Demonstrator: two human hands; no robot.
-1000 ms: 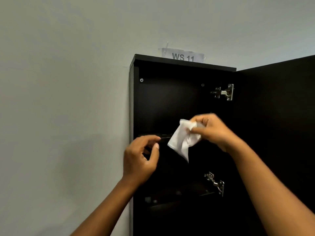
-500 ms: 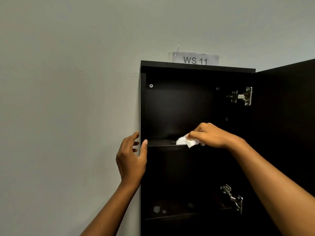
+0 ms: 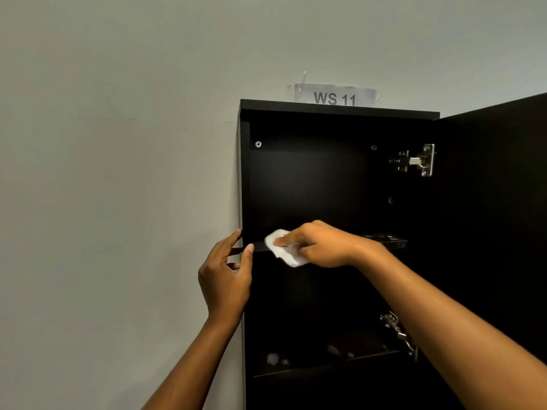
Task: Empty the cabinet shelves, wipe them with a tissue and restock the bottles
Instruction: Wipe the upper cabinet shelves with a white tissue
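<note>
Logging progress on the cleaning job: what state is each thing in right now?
cabinet door: open.
tissue: crumpled, held by right hand against upper shelf.
upper shelf: no bottles on it.
left hand: grips left side of cabinet.
lower shelf: no bottles, pale specks on it.

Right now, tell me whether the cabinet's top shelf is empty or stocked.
Empty: no bottles on the top shelf; only the right hand holding the white tissue rests there.
</note>
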